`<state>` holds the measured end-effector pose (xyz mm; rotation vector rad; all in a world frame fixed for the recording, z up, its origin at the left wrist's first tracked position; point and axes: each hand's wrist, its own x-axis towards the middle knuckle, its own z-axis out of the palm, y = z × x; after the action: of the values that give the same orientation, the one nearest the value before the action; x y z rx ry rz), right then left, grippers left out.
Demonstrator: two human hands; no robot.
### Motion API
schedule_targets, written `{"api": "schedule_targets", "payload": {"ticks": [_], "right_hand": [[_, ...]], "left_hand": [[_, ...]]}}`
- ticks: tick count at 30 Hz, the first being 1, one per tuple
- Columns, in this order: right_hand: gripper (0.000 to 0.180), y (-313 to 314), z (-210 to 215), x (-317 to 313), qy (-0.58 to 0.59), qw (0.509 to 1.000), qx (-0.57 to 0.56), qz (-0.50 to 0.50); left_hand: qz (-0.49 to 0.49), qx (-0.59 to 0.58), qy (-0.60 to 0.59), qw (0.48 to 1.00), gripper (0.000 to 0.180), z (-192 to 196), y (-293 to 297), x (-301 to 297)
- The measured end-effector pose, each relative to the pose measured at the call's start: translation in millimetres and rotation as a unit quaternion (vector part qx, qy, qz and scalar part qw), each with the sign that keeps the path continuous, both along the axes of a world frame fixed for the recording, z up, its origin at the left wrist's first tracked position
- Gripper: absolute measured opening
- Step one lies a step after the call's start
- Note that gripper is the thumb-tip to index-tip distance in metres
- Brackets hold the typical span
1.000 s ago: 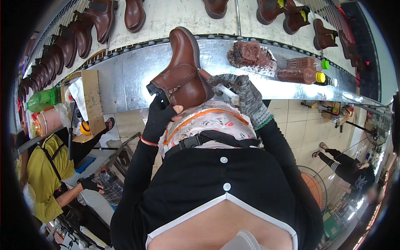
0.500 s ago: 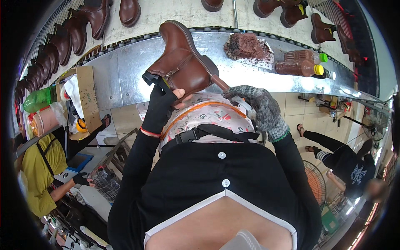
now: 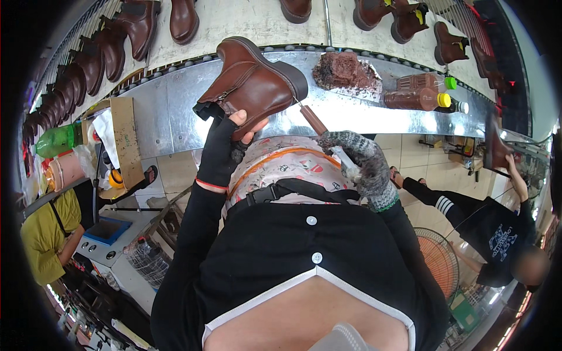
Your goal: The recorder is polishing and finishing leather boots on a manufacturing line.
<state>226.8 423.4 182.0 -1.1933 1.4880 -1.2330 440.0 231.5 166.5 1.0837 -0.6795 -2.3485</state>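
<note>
A brown leather ankle boot (image 3: 257,90) with a dark sole and a zip in its side lies tilted over the metal bench edge. My left hand (image 3: 225,146), in a black fingerless glove, grips it by the shaft, thumb on the leather near the dark opening. In my right hand (image 3: 366,164), in a grey knitted glove, is a slender tool with a brown tube-like body (image 3: 314,119) and a thin pale tip. That tip reaches the boot's sole edge near the heel; whether it touches is hard to tell. A whitish plastic piece (image 3: 345,158) shows among the right fingers.
On the metal bench (image 3: 175,111) are a crumbly brown lump (image 3: 342,71) and several bottles (image 3: 413,99) to its right. Boots (image 3: 185,22) stand on the pale belt beyond. A cardboard box (image 3: 124,137) is at left. Co-workers are on both sides; the right one holds up a boot (image 3: 496,146).
The boot has turned a little, showing more of its zip side. The tool's brown body has drawn back from the heel, baring the thin tip. The right co-worker has raised a boot.
</note>
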Motion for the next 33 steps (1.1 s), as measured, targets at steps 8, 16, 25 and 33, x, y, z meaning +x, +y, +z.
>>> {"api": "schedule_targets", "payload": {"ticks": [8, 16, 25, 33], "right_hand": [[0.074, -6, -35, -21, -0.308, 0.929, 0.013, -0.203], [0.059, 6, -147, -7, -0.405, 0.867, 0.010, -0.288], [0.055, -9, -124, -14, -0.461, 0.820, -0.018, -0.338], [0.032, 9, -131, -9, 0.259, 0.952, 0.029, -0.162]], "left_hand": [[-0.020, -0.042, 0.019, 0.999, 0.046, -13, -60, -4], [-0.062, -0.255, -0.014, 0.965, 0.036, -57, -214, -94], [-0.115, -0.452, -0.194, 0.863, 0.045, -95, -281, -191], [-0.007, -0.600, -0.247, 0.761, 0.083, -107, -183, -184]]}}
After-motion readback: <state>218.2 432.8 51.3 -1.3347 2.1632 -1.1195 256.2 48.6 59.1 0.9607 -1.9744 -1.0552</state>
